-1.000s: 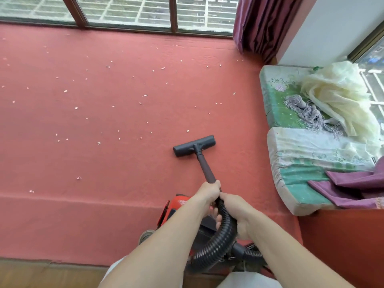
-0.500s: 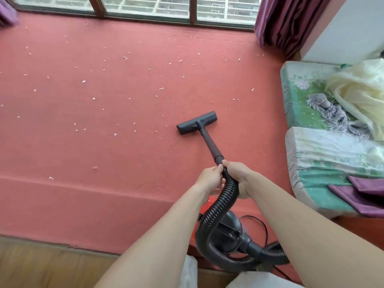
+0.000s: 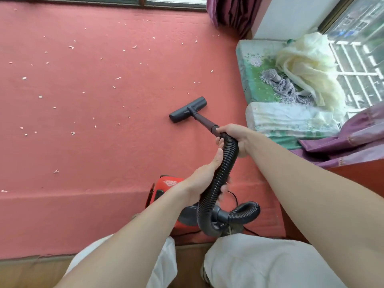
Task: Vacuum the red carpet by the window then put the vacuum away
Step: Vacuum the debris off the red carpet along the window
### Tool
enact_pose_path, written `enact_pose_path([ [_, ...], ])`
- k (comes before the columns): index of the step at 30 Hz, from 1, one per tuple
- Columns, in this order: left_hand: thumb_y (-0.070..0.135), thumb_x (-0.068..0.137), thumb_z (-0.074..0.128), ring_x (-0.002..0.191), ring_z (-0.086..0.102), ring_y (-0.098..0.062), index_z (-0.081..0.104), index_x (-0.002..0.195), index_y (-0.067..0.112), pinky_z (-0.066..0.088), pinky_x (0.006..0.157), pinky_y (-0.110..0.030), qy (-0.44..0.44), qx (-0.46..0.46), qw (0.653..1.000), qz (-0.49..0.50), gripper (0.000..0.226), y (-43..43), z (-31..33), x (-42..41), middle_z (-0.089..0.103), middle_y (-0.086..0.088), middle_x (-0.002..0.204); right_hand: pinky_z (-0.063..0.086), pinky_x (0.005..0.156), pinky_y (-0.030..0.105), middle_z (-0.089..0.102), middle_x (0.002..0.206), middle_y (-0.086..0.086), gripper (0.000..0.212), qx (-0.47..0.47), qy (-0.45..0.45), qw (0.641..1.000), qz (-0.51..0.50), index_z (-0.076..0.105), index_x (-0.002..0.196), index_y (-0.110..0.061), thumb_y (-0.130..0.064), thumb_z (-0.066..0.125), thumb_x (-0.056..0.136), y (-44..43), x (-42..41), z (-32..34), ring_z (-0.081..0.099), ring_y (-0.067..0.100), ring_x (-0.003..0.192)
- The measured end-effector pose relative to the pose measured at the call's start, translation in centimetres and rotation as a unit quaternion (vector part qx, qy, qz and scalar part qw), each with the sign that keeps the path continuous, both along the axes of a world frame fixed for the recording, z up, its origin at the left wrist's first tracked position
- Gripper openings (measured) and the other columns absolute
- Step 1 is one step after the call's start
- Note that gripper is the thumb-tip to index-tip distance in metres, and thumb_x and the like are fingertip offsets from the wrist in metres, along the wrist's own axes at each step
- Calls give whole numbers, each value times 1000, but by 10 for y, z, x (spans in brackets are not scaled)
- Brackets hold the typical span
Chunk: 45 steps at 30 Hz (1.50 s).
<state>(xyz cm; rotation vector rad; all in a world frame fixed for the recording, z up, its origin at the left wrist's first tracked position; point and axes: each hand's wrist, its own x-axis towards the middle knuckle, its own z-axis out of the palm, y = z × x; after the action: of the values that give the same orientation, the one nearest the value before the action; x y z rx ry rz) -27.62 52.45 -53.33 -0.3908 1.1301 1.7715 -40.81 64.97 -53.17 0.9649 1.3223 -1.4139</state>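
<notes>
With your right hand [image 3: 235,135] gripping the wand joint and left hand [image 3: 204,177] clasping the hose [image 3: 223,175], sweep the floor nozzle [image 3: 188,109] leftward, flat across the crumb-strewn red carpet [image 3: 83,142].

You've got both hands on the hose [image 3: 225,163]: right hand [image 3: 239,138] wrapped around the top where it meets the wand [image 3: 204,121], left hand [image 3: 204,177] gripping lower down. The nozzle [image 3: 188,109] sits flat on the carpet [image 3: 83,152], with white crumbs [image 3: 72,133] scattered all over to its left and up toward the window [image 3: 166,0]. The red vacuum [image 3: 164,190] is parked right below your left wrist. Cushions [image 3: 286,121] with a cream cloth [image 3: 307,67] lie on the right, next to the purple curtain [image 3: 230,13].
</notes>
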Motion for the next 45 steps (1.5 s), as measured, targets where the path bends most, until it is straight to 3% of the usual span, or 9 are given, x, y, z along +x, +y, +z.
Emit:
enact_pose_path([
  [12, 80, 89, 28, 36, 36, -20, 49, 65, 13, 32, 42, -26, 24, 79, 971, 226, 74, 90, 35, -14, 38, -3, 45, 47, 50, 23, 56, 67, 4, 11, 76, 105, 988, 89, 52, 96, -6, -16, 54, 94, 17, -24, 42, 51, 12, 50],
  [20, 73, 93, 37, 37, 38, -21, 54, 65, 10, 32, 41, -26, 74, -48, 985, 151, 70, 100, 25, -8, 45, -9, 50, 46, 40, 21, 58, 70, 4, 24, 107, 58, 990, 76, 52, 102, -6, -29, 49, 100, 50, -3, 24, 54, 12, 43],
  [24, 59, 96, 31, 40, 47, -25, 61, 75, 2, 43, 46, -29, 188, -196, 962, -21, 67, 95, 22, -10, 55, -10, 49, 51, 86, 37, 66, 120, 17, 29, 373, 181, 819, 396, 61, 124, -1, -10, 45, 101, 50, 11, 15, 65, 34, 108],
  [27, 38, 98, 28, 50, 56, -27, 64, 83, -2, 50, 58, -36, 262, -258, 928, -69, 57, 81, 20, -16, 64, -12, 59, 49, 94, 39, 64, 129, 16, 37, 400, 203, 759, 472, 59, 126, -2, -26, 45, 100, 47, 16, 2, 61, 36, 111],
  [30, 18, 101, 32, 84, 62, -40, 49, 76, 9, 49, 73, -41, 342, -317, 878, -106, 31, 62, 9, -21, 65, -23, 92, 46, 92, 35, 61, 131, 18, 52, 398, 180, 776, 455, 55, 134, -1, -41, 44, 103, 45, 21, -10, 59, 35, 118],
  [33, 21, 103, 33, 81, 58, -36, 47, 70, 19, 39, 68, -39, 411, -334, 833, -161, 35, 41, -1, -26, 61, -11, 84, 44, 83, 34, 62, 120, 19, 46, 357, 173, 808, 435, 57, 131, 2, -32, 41, 105, 45, 26, -20, 60, 34, 107],
  [37, 41, 103, 40, 64, 63, -9, 70, 81, 26, 49, 68, -29, 367, -345, 843, -189, 40, 4, -25, -29, 69, 7, 75, 46, 85, 34, 62, 111, 18, 50, 364, 171, 825, 397, 57, 128, 5, -37, 42, 105, 52, 41, -21, 59, 32, 99],
  [41, 39, 101, 53, 90, 64, -17, 69, 111, 18, 49, 81, -33, 355, -362, 783, -360, 28, -7, -53, -15, 71, 1, 104, 48, 81, 34, 67, 107, 17, 51, 356, 170, 838, 376, 59, 124, 5, -39, 44, 103, 58, 48, -24, 63, 33, 99],
  [45, 31, 104, 45, 73, 66, -15, 66, 89, 21, 49, 71, -29, 371, -326, 831, -255, 28, 20, -45, -23, 69, 8, 82, 45, 75, 32, 64, 88, 11, 51, 370, 167, 833, 377, 64, 119, 2, -43, 44, 101, 55, 54, -30, 60, 31, 86],
])
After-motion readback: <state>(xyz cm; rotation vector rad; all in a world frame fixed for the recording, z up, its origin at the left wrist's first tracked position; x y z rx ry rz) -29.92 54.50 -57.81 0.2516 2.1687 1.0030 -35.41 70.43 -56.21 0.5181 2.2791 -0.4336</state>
